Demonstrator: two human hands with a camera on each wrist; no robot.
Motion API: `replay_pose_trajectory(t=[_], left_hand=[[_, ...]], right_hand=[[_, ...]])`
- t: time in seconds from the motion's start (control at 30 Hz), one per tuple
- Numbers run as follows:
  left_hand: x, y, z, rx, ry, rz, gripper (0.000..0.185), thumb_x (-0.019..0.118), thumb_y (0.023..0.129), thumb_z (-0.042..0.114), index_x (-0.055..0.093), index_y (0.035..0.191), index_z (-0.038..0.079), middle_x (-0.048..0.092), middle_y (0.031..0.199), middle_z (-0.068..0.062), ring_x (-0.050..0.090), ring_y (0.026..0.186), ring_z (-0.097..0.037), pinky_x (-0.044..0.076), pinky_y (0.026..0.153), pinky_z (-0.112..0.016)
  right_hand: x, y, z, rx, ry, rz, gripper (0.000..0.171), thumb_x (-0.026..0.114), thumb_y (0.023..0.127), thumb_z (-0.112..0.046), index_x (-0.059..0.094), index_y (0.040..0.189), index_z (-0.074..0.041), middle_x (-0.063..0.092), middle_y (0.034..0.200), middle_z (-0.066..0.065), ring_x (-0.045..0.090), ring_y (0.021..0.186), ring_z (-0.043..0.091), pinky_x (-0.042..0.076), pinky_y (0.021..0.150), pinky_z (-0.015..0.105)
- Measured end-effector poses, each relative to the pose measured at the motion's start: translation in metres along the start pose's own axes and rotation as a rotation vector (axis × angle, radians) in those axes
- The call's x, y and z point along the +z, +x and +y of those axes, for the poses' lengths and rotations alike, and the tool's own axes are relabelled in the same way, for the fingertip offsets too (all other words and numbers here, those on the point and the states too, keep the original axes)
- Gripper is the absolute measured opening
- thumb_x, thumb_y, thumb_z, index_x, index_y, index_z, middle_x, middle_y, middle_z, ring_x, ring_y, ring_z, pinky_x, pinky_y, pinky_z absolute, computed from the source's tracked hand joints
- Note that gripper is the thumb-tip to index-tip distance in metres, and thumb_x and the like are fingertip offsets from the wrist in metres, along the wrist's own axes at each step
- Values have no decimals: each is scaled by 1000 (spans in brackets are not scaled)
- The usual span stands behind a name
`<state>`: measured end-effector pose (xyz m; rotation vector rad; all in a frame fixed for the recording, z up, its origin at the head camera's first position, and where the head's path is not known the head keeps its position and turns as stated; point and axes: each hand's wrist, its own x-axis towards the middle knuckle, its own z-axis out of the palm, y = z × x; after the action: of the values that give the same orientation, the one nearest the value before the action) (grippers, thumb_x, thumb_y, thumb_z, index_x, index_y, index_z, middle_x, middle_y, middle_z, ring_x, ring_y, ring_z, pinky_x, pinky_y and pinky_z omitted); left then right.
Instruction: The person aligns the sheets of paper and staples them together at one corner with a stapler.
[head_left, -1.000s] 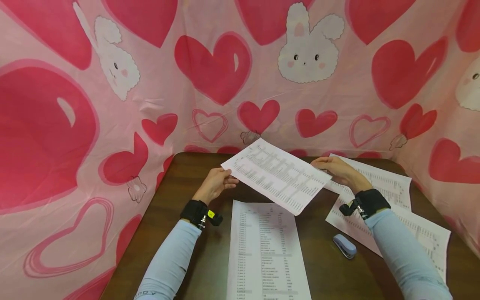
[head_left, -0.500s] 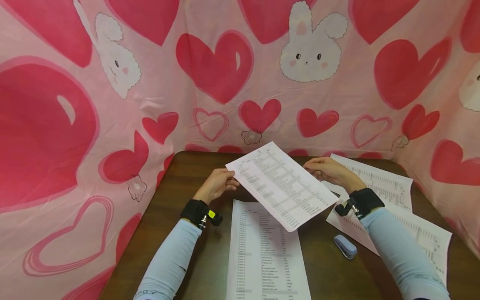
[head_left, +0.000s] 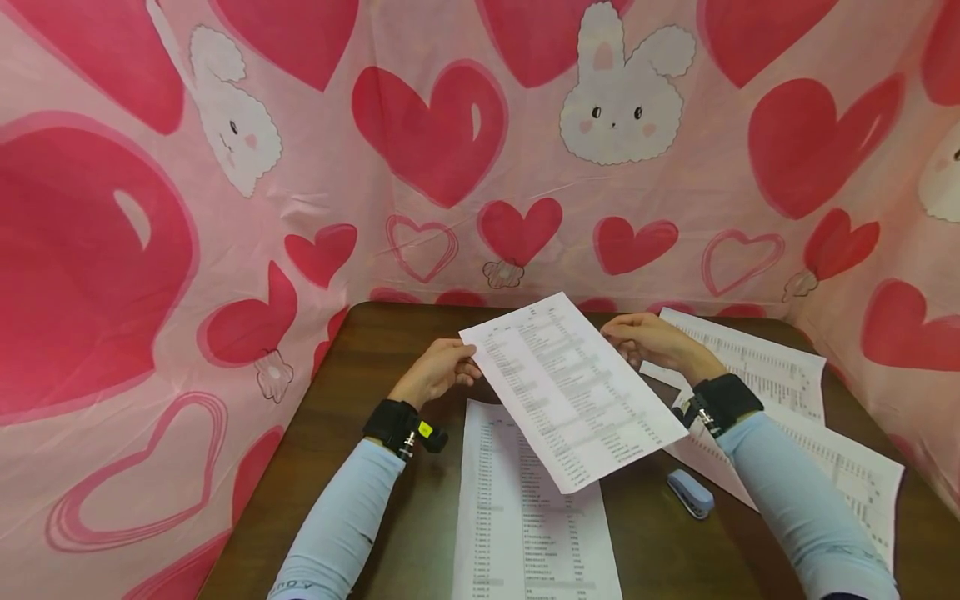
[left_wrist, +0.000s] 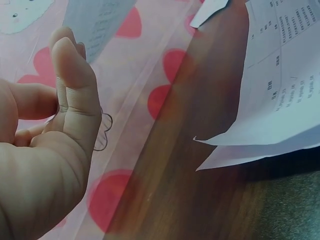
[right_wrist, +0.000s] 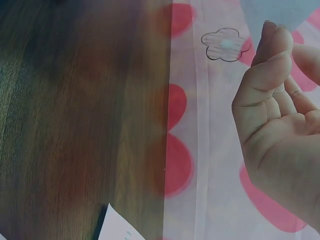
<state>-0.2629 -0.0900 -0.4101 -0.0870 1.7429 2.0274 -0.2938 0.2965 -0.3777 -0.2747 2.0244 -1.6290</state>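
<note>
A printed sheet of paper [head_left: 567, 387] hangs in the air above the dark wooden table [head_left: 375, 350]. My left hand [head_left: 442, 371] pinches its left edge and my right hand [head_left: 643, 337] pinches its upper right edge. In the left wrist view the left hand [left_wrist: 60, 120] has its fingers pressed on the sheet [left_wrist: 97, 20] at the top. The right wrist view shows the right hand [right_wrist: 280, 115] with curled fingers below a corner of the sheet [right_wrist: 277, 12]. A second printed sheet [head_left: 525, 517] lies flat on the table under the held one.
More printed sheets [head_left: 795, 392] lie overlapped at the right of the table. A small blue-grey stapler [head_left: 690, 492] sits between them and the middle sheet. A pink cloth with hearts and rabbits [head_left: 450, 133] walls the table on three sides.
The held sheet has turned clockwise, its long side swinging toward me and its lower corner dropping over the flat sheet. Both hands kept their grip and shifted slightly inward.
</note>
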Motion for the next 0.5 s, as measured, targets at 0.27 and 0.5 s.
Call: replay_pose_trajectory(t=[0.27,0.5], left_hand=[[2,-1,-6,-11,70,-21,16,51,101,14,57,104,0,61,70,-4,60,53,-11,48,49,-21],[3,-5,-6,-19,97,-37,18,52,101,18,61,102,2,63,69,-4,59,52,-12,42,47,-21]], right_hand=[[7,4,-2,-5,-2,1,28,56,100,-23,63,116,-2,70,91,7,58,60,16,46,54,23],[9,5,-3,1,-28,-9,20,60,98,-22,65,105,-4,68,84,7,54,56,19,47,54,24]])
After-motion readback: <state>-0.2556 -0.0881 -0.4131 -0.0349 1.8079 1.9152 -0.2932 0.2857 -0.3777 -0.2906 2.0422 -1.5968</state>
